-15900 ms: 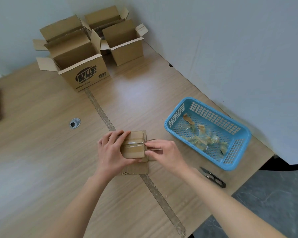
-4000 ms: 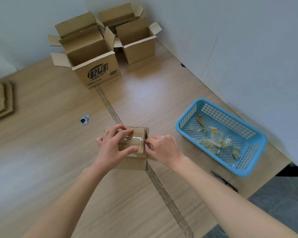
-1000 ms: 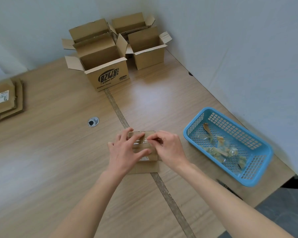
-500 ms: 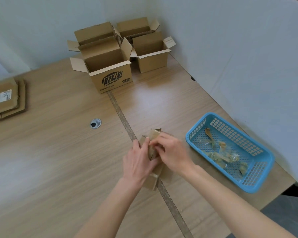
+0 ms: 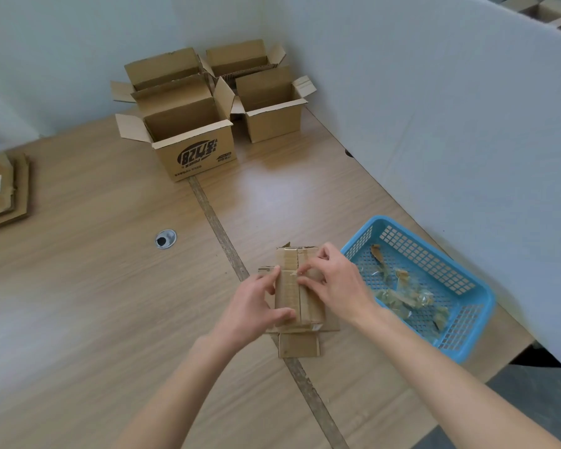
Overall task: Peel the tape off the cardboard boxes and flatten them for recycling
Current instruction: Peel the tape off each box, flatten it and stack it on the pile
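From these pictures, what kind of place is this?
Probably a desk in a partitioned workroom: wooden table, plain white partition, open cardboard boxes waiting, and a blue basket of peeled tape.

- left hand [image 5: 251, 307]: fingers curled, thumb on the near side, gripping the small box [image 5: 297, 291] from its left
- right hand [image 5: 334, 283]: fingertips [image 5: 302, 280] pinching at the box top
- both forearms bare, angled inward

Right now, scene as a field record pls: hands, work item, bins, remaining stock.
work item: small cardboard box on table
left hand: grips box's left side
right hand: fingers pinching at tape on box top
tape bin: blue basket, holds peeled tape scraps
remaining: open boxes at far corner
done: flattened cardboard, left edge
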Demonstrator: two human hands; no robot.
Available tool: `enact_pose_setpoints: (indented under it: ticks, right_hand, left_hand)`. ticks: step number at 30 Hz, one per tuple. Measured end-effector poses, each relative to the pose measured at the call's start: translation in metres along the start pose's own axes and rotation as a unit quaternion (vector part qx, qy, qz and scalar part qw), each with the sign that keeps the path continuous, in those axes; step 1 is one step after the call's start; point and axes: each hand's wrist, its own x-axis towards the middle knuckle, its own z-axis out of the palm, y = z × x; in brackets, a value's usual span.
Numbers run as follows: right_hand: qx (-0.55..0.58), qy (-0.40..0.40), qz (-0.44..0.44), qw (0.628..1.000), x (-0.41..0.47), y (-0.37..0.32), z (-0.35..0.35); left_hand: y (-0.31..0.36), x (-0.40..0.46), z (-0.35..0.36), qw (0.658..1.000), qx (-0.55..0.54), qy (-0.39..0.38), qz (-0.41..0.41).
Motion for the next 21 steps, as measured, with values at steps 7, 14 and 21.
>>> enact_pose_setpoints:
  ticks: [7,14,21]
  right_hand:
    - [0.029,-0.011,-0.095,0.995,-0.003,-0.002,0.001]
    - [0.249,-0.122,0.017,0.961,-0.028,0.004,-0.016]
    - [0.335,-0.082,0.15,0.927,-0.053,0.018,-0.03]
  left_hand:
    - [0.009,0.038,-0.016,0.972,0.131,0.051,0.187]
    - [-0.001,0.041,-0.005,0.973,0.138,0.029,0.181]
    - [0.01,0.04,-0.002,0.98,0.158,0.068,0.103]
